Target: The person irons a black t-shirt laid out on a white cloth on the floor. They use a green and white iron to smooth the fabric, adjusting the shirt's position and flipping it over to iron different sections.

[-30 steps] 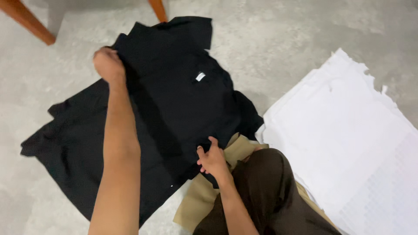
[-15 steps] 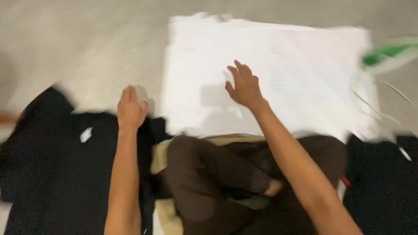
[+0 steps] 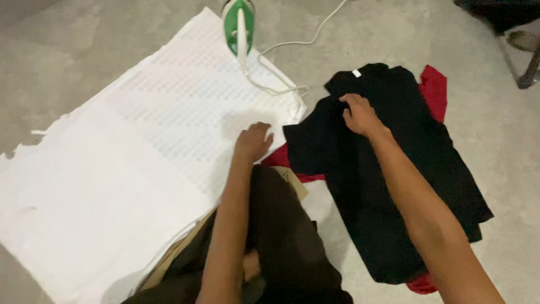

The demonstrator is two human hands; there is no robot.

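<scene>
The left hand (image 3: 254,142) rests at the edge of the white cloth (image 3: 129,163). Past it, most of the cloth is flat and bare, so a hand could slide there. Far ahead of it stands the iron (image 3: 238,25), and its cord (image 3: 275,84) snakes over the cloth corner between the two hands. The right hand (image 3: 360,114) lies on the black shirt (image 3: 388,180). A red shirt (image 3: 434,87) peeks out under it. Bare floor (image 3: 506,146) lies to the right. A chair leg (image 3: 529,70) stands far right.
</scene>
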